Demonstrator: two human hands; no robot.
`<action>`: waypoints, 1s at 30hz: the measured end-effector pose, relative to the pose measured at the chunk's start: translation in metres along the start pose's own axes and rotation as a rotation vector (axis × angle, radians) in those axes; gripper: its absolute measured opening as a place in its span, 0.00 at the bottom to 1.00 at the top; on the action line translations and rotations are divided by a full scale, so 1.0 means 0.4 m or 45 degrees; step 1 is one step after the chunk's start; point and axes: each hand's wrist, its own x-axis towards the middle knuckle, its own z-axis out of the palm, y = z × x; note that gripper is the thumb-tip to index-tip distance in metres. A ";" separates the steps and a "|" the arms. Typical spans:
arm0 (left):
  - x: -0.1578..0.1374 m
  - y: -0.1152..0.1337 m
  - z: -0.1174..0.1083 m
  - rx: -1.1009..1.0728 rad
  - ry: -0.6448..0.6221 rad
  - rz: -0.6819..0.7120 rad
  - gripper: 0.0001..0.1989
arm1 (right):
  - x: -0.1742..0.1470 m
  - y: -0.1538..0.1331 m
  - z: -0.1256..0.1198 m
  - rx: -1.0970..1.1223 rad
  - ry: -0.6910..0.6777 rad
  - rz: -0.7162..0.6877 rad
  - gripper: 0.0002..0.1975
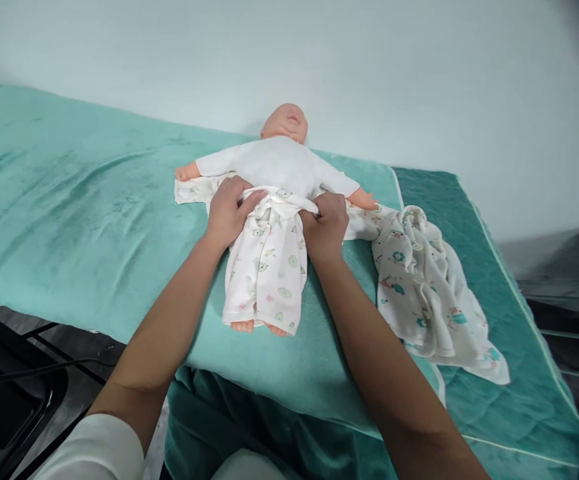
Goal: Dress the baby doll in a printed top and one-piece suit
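Near the bed's (94,220) front edge, pink feet (242,327) poke from white pants (269,267) with little green and pink pictures. The left hand (229,212) and right hand (327,225) grip the waist. The doll's (279,160) bald head (283,123) lies by the back edge.

A white-bodied doll (282,163) lies face up on a green blanket (94,200); from its waist, the head (284,123) is at 12 o'clock, the feet (242,327) at 6. The left hand (230,210) at 9 o'clock and the right hand (326,225) at 3 grip bunched patterned clothing (269,267) covering its legs. A crumpled printed garment (432,293) lies at 4 o'clock.
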 end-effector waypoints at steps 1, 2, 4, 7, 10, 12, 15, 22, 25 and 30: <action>-0.009 0.009 -0.006 -0.002 0.007 0.006 0.14 | -0.001 0.000 -0.001 0.003 0.002 0.006 0.16; -0.021 0.020 -0.013 -0.003 0.016 0.012 0.15 | -0.002 -0.001 -0.001 0.012 0.001 0.013 0.15; -0.057 0.045 -0.029 0.004 0.026 0.014 0.17 | -0.004 -0.002 -0.004 0.036 -0.002 0.030 0.10; -0.120 0.080 -0.054 0.034 -0.014 0.012 0.18 | -0.008 -0.005 -0.007 0.094 0.007 0.026 0.05; -0.164 0.096 -0.070 0.032 -0.088 0.007 0.15 | -0.012 -0.009 -0.012 0.173 0.024 -0.020 0.11; -0.174 0.095 -0.073 0.023 -0.149 -0.010 0.13 | -0.014 -0.012 -0.016 0.225 0.026 -0.043 0.12; -0.172 0.090 -0.068 0.066 -0.205 -0.063 0.15 | -0.017 -0.017 -0.030 0.308 0.012 -0.080 0.08; -0.176 0.080 -0.056 0.163 -0.097 -0.069 0.11 | -0.086 -0.063 -0.123 0.287 -0.254 -0.206 0.12; -0.180 0.072 -0.055 0.161 -0.098 -0.022 0.09 | -0.146 -0.102 -0.173 0.288 -0.465 -0.085 0.21; -0.182 0.062 -0.058 0.153 -0.086 -0.052 0.07 | -0.206 -0.143 -0.218 0.402 -0.683 0.209 0.20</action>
